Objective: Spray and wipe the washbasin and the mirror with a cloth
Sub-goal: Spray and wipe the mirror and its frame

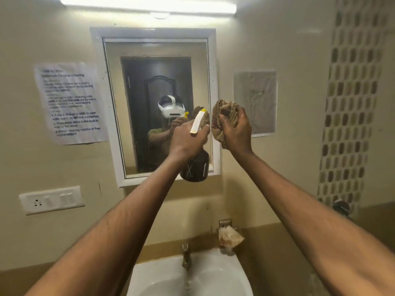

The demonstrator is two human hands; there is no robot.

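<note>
Before the mirror (149, 92), the left hand (186, 139) grips a spray bottle (195, 167); the right hand (236, 133) clutches a bunched cloth (225, 113).

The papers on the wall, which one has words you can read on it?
The paper left of the mirror, the printed notice, shows lines of black text. The paper right of the mirror shows only a faint drawing, no readable words.

Beige wall (277, 50) — tube light (147, 5), switchboard (51, 199)

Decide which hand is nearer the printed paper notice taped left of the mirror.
Left. The left hand, holding the dark spray bottle, is before the mirror; the right hand, farther right, grips the brown cloth.
</note>
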